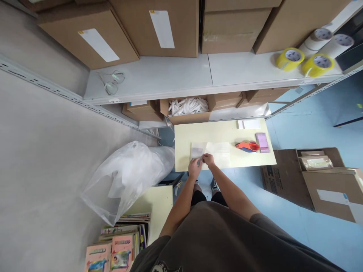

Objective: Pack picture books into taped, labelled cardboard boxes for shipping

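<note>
A clear plastic bag lies flat on the pale yellow table. My left hand and my right hand meet at its near edge, both with fingers pinched together on the bag. A red and blue tape dispenser rests on the table to the right of the bag, beside a blurred pink object.
A grey shelf carries cardboard boxes, glasses and tape rolls. Below it sits an open box of white pieces. A big plastic sack stands left, books at lower left, open cartons on the blue floor right.
</note>
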Demonstrator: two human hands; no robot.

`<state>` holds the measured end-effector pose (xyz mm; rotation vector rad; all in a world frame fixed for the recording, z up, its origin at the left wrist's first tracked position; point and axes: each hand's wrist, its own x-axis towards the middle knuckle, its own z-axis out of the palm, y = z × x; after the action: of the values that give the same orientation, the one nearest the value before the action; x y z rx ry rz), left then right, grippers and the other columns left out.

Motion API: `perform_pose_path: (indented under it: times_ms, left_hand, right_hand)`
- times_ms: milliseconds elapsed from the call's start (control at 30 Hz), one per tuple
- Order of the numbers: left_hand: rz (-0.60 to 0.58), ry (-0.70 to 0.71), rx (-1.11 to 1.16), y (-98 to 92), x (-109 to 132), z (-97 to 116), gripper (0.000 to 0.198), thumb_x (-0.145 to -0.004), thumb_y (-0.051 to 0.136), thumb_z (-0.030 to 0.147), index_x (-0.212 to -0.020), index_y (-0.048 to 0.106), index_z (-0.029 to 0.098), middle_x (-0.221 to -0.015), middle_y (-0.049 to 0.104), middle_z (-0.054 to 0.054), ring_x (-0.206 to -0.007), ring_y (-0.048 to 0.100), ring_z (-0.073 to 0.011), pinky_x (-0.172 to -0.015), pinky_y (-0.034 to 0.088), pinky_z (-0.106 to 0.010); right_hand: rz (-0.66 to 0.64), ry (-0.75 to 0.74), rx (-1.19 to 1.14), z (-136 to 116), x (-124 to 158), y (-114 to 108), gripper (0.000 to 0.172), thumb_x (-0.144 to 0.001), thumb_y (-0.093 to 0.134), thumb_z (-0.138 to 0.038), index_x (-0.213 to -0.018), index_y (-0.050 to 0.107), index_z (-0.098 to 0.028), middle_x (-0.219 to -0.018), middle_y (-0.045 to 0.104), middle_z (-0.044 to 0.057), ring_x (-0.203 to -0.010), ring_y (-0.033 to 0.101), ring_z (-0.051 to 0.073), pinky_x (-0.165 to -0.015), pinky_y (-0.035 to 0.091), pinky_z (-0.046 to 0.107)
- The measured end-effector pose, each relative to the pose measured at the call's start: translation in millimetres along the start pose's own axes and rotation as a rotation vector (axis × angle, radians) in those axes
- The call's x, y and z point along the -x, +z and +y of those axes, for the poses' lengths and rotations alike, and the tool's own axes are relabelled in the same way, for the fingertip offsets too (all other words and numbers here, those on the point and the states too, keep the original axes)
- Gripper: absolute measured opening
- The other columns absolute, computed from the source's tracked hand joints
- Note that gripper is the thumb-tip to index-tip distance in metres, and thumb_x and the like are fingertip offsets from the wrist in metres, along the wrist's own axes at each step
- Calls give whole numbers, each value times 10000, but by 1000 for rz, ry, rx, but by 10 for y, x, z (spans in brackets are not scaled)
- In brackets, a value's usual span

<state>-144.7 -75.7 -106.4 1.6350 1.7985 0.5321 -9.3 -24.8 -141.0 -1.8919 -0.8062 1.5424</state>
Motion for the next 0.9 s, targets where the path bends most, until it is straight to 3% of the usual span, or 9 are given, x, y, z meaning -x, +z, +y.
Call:
perform_pose_path:
  times_ms: [133, 367, 500, 600, 700, 800, 900]
  left_hand:
    - [6, -260, -31, -125, -123, -147, 308, -997, 608, 260, -1263, 750, 204, -1198, 738, -132, -1082, 698, -245, -998, 528, -343]
    - [-76, -432, -138, -116, -293, -114, 378, -888, 770, 366, -1240, 718, 237, -1282, 693, -142, -1220, 646, -314, -979, 503, -369]
    - [-81, -468, -137, -83, -288, -41, 367, -886, 777, 385, -1208, 688, 233, -1285, 678, -160, -1238, 632, -341, -962, 504, -397]
    - [-67, -469, -132, -77, -280, -5, 355, -887, 779, 383, -1192, 673, 236, -1276, 672, -158, -1235, 629, -341, -958, 504, -397]
    - [-56, -458, -142, -74, -276, 26, 354, -895, 770, 355, -1208, 669, 223, -1284, 662, -165, -1236, 624, -343, -961, 509, -400]
    - [-41, -411, -159, -74, -263, 40, 397, -905, 757, 327, -1273, 665, 211, -1308, 650, -178, -1253, 614, -349, -984, 515, -410]
    - [-29, -360, -163, -77, -231, 33, 451, -909, 747, 293, -1344, 657, 217, -1329, 650, -175, -1268, 611, -341, -1013, 514, -402]
  right_hand:
    - [12, 25, 67, 47, -51, -7, 147, -743, 656, -354, -667, 628, -231, -546, 615, -8, -530, 596, 159, -547, 508, 263]
    - [119, 47, 280, 83, -139, -16, 122, -739, 657, -268, -623, 689, -243, -574, 679, 57, -715, 720, 249, -699, 538, 312]
    - [192, 33, 343, 33, -158, -46, 63, -768, 716, -255, -794, 773, -258, -855, 803, 132, -967, 763, 329, -855, 552, 383]
    - [262, 9, 389, -6, -96, -103, 198, -842, 695, -271, -1014, 792, -261, -937, 814, 124, -1036, 759, 324, -905, 553, 390]
    - [309, -137, 427, -34, 36, -130, 352, -913, 596, -262, -1223, 760, -227, -1071, 811, 121, -1040, 753, 295, -935, 564, 378]
    - [131, -403, 483, -33, 190, -74, 396, -929, 543, -226, -1258, 763, -208, -1263, 769, 129, -1115, 733, 278, -1032, 562, 390]
    - [-100, -563, 554, 12, 290, 5, 420, -900, 574, -175, -1270, 769, -212, -1434, 702, 130, -1385, 610, 296, -1209, 475, 437]
